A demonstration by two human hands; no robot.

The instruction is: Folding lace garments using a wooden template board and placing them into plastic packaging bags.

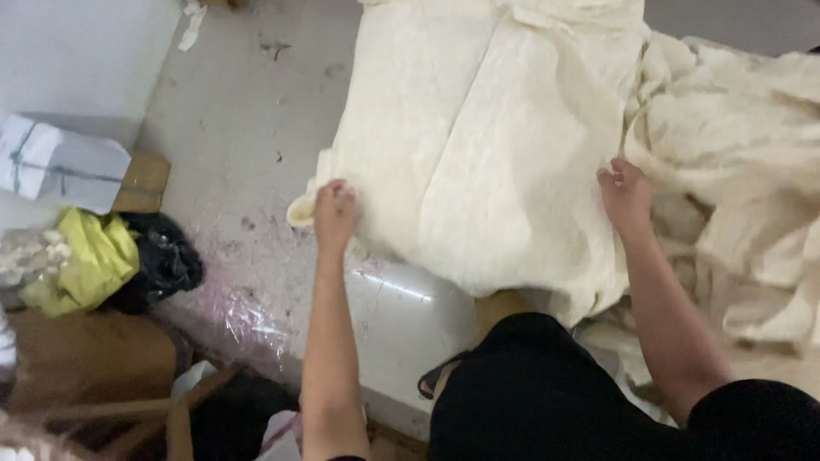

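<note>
Biggest thing is the cream-coloured textured cotton cloth sheet (487, 145), spread out over the grey stained concrete floor (239, 128) in front of me, mostly flat, with a fold line running down its middle. To its right sits a heaped pile of crumpled cream fabric (743, 171), unsorted, touching the sheet's right edge. My left hand (335, 213) is closed on the sheet's lower left corner, fingers curled in, pinching the cloth where it rolls up a bit. My right hand (626, 192) grips the sheet's right edge just beside the pile, fingers closed on the fabric. Judging from how it lies, the sheet looks laid out and partly smoothed; the near edge is still wavy and hangs toward my black-clad knee (547, 393), so the straightening looks about midway, and the pile at right seems untouched. Containers: a brown cardboard box (94, 358) at lower left, contents hidden; another flat brown cardboard piece (145, 181) under a white wrapped bundle with dark strapping (60, 162). Nothing visibly inside either. Next to them a yellow crumpled cloth (90, 256) and a black plastic bag (166, 260), touching each other. A clear crinkled plastic film (243, 312) lies on the floor near my left forearm. Small white scrap (192, 21) at top left.
</note>
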